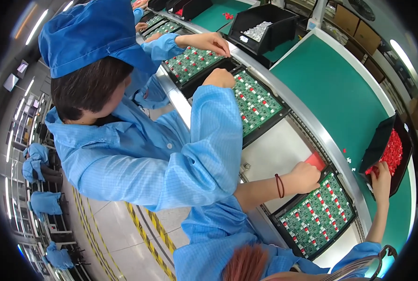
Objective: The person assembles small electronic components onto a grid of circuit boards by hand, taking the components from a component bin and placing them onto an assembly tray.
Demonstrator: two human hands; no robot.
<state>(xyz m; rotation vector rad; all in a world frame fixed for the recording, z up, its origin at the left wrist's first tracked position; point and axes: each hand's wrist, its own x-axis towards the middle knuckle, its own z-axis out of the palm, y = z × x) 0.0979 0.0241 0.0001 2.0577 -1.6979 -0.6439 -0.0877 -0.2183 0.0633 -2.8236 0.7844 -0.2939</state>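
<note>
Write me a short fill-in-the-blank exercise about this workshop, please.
1. The person's right hand reaches into an open black plastic bin of small parts coloured ____.
2. The person's ____ wrist wears a thin dark-red band.
3. The left hand is beside rectangular circuit boards coloured ____.
4. The co-worker at left, in a light-blue cloth jacket, wears a cap coloured ____.

Missing words: red; left; green; blue.

circuit boards (316,215) on conveyor (277,147) | bench (331,89) right of conveyor | bin (378,144) on bench | parts (394,149) in bin
</note>
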